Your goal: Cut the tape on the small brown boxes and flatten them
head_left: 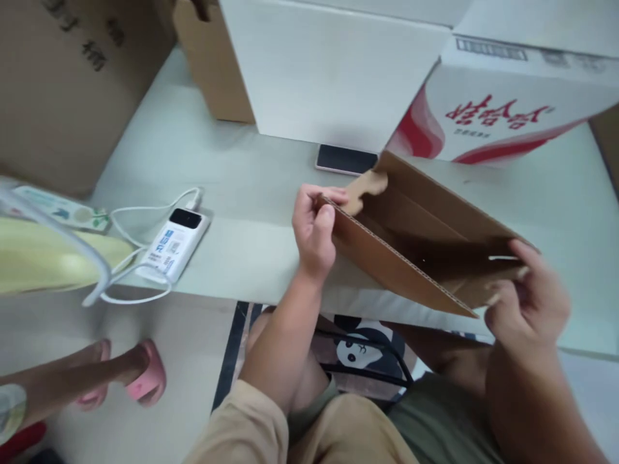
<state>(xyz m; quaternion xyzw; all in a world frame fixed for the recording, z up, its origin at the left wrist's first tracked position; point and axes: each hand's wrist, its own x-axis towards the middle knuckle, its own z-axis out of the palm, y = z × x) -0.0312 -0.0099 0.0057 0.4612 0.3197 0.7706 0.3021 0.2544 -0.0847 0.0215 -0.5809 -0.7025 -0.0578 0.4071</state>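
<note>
- Held in both hands at the near side of the table [251, 251]: carton [387, 267], open side up, long walls slanting from far left to near right. Contact between carton and table hard to judge from this angle.
- Fitted at the carton's left end: tab [355, 193] with a curved cut-out.
- Gripping the carton's near left corner: left hand [315, 229], thumb against the near wall, fingers beside the tab.
- Gripping the carton's right end: right hand [532, 299], index finger reaching to the far wall.
- Lying just behind the carton's left end: phone [344, 159], dark face up.
- Standing behind the carton, beyond the phone: white box [333, 71].
- Standing behind the carton, farther right: printed box [483, 122], red lettering on white.
- Lying left of the carton, well apart: power bank [176, 243], white cable [145, 208] plugged into the far end.
- Standing beyond the power bank, far left of the carton: brown box [72, 103].
</note>
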